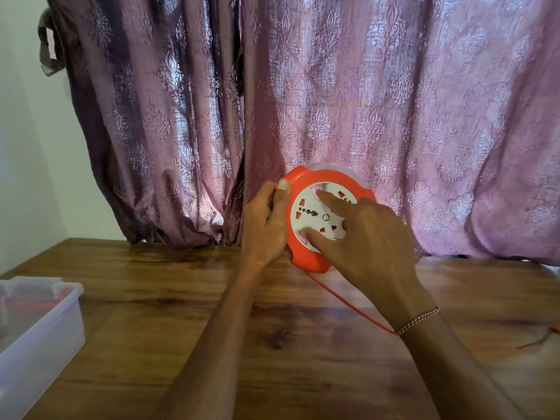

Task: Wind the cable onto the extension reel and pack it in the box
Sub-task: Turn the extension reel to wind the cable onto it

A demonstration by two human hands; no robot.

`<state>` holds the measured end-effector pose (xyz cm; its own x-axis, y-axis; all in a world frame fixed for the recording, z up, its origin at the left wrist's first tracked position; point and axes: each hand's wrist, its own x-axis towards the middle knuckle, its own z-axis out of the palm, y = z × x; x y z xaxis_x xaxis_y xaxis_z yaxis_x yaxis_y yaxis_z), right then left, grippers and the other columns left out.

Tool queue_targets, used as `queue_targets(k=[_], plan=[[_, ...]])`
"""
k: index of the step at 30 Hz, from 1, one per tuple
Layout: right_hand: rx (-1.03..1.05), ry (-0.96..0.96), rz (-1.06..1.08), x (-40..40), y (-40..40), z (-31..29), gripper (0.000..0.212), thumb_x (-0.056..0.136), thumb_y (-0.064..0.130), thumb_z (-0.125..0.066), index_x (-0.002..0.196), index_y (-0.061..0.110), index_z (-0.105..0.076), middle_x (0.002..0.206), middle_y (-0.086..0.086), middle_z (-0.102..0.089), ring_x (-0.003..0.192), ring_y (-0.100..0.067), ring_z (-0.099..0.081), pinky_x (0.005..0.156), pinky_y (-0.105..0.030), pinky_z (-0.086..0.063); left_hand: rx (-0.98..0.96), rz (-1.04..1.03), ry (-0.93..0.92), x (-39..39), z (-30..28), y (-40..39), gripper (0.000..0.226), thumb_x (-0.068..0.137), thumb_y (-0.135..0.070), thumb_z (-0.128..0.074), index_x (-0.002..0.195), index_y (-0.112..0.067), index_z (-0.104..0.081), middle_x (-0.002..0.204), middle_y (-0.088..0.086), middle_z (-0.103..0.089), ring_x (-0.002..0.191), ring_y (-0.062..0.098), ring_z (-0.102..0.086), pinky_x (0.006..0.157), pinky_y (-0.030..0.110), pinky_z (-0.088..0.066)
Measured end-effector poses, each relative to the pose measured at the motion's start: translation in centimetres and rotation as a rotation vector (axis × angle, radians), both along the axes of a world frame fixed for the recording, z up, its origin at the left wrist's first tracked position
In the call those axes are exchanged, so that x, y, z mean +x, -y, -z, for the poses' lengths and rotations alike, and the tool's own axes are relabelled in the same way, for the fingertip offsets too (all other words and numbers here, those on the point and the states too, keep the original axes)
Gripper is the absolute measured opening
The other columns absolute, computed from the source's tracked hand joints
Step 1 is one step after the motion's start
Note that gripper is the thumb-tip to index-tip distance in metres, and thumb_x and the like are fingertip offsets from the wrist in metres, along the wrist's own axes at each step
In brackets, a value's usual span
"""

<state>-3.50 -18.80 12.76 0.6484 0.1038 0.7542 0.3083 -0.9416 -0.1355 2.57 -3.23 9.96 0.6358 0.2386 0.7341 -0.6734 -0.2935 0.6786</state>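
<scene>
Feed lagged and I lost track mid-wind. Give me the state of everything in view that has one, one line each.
Extension reel: held upright on edge, socket face toward the camera.
Cable: partly unwound, trailing from the reel's bottom across the table.
Left hand: grips the reel's left rim.
Right hand: fingertips pressed on the white socket disc.
Plastic box: open, no lid on it.
Curtain: drawn closed.

Wood table [181,313] — clear plastic box [36,322] left, orange cable [348,301].
</scene>
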Motion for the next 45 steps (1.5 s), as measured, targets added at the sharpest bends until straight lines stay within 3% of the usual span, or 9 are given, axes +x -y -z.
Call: queue_targets(k=[6, 8, 12, 19, 24, 31, 37, 40, 45], plan=[[-0.063, 0.094, -0.268, 0.0, 0.9, -1.1, 0.030, 0.087, 0.035, -0.057, 0.114, 0.031, -0.070, 0.105, -0.001, -0.059, 0.102, -0.024, -0.049, 0.069, -0.045, -0.052, -0.024, 0.011, 0.011, 0.4, 0.3, -0.1, 0.043, 0.102, -0.054, -0.043, 0.074, -0.021, -0.043, 0.064, -0.008, -0.050, 0.064, 0.014, -0.048, 0.065, 0.057, -0.047], [-0.161, 0.063, -0.353, 0.1, 1.2, -1.0, 0.034, 0.083, 0.025, -0.045, 0.099, 0.031, -0.075, 0.121, -0.002, -0.058, 0.109, -0.026, -0.047, 0.072, -0.044, -0.053, -0.025, 0.005, 0.012, 0.3, 0.2, -0.1, 0.043, 0.101, -0.055, -0.042, 0.074, -0.022, -0.042, 0.063, -0.011, -0.050, 0.063, 0.011, -0.046, 0.065, 0.055, -0.047], [-0.295, -0.045, -0.286, 0.3, 1.3, -0.7, 0.045, 0.072, 0.004, -0.067, 0.100, 0.039, -0.074, 0.141, -0.001, -0.048, 0.113, -0.028, -0.037, 0.083, -0.042, -0.049, -0.016, -0.003, 0.020, 0.4, 0.2, 0.0, 0.047, 0.102, -0.055, -0.042, 0.078, -0.014, -0.044, 0.066, -0.005, -0.053, 0.066, 0.016, -0.050, 0.066, 0.057, -0.048], [-0.305, 0.073, -0.186, 0.0, 0.7, -0.5, 0.055, 0.072, 0.043, -0.025, 0.100, 0.046, -0.072, 0.123, -0.006, -0.058, 0.102, -0.034, -0.047, 0.073, -0.042, -0.044, 0.001, -0.014, 0.026, 0.2, 0.3, 0.0, 0.047, 0.102, -0.052, -0.044, 0.077, -0.012, -0.045, 0.062, 0.002, -0.053, 0.061, 0.014, -0.049, 0.063, 0.054, -0.048], [-0.177, 0.086, -0.089, 0.2, 0.7, -0.1, 0.052, 0.074, 0.041, -0.047, 0.124, 0.054, -0.054, 0.104, -0.007, -0.052, 0.095, -0.031, -0.048, 0.064, -0.037, -0.048, -0.001, -0.036, 0.027, -0.1, 0.0, 0.2, 0.040, 0.103, -0.050, -0.043, 0.073, -0.024, -0.042, 0.062, -0.008, -0.051, 0.059, 0.008, -0.045, 0.063, 0.050, -0.045], [-0.007, 0.070, 0.015, 0.2, 0.2, -0.2, 0.068, 0.070, 0.076, -0.054, 0.132, 0.047, -0.049, 0.090, -0.001, -0.066, 0.092, -0.026, -0.060, 0.065, -0.035, -0.049, -0.022, -0.011, 0.015, -0.1, -0.2, 0.2, 0.038, 0.105, -0.042, -0.045, 0.071, -0.027, -0.041, 0.060, -0.011, -0.048, 0.062, 0.012, -0.043, 0.064, 0.054, -0.046], [-0.038, 0.166, -0.235, 0.2, 1.1, -1.1, 0.024, 0.081, 0.026, -0.069, 0.105, 0.029, -0.073, 0.097, -0.001, -0.057, 0.096, -0.026, -0.047, 0.065, -0.036, -0.048, -0.014, -0.009, 0.017, 0.0, -0.1, 0.2, 0.039, 0.103, -0.048, -0.043, 0.072, -0.026, -0.040, 0.062, -0.009, -0.047, 0.062, 0.013, -0.043, 0.063, 0.053, -0.045], [-0.222, 0.102, -0.344, 0.4, 1.6, -1.0, 0.038, 0.070, 0.001, -0.067, 0.091, 0.032, -0.076, 0.122, -0.005, -0.059, 0.104, -0.032, -0.047, 0.076, -0.033, -0.044, -0.029, 0.012, 0.008, -0.1, -0.1, 0.1, 0.039, 0.101, -0.052, -0.043, 0.072, -0.026, -0.041, 0.062, -0.012, -0.047, 0.063, 0.011, -0.043, 0.063, 0.050, -0.044], [-0.318, 0.041, -0.275, 0.4, 1.3, -0.8, 0.052, 0.066, 0.000, -0.069, 0.099, 0.040, -0.074, 0.132, -0.004, -0.057, 0.102, -0.034, -0.046, 0.078, -0.042, -0.046, -0.016, 0.010, 0.016, 0.1, 0.0, -0.1, 0.042, 0.103, -0.049, -0.045, 0.074, -0.019, -0.045, 0.064, -0.006, -0.050, 0.062, 0.012, -0.045, 0.061, 0.051, -0.046]])
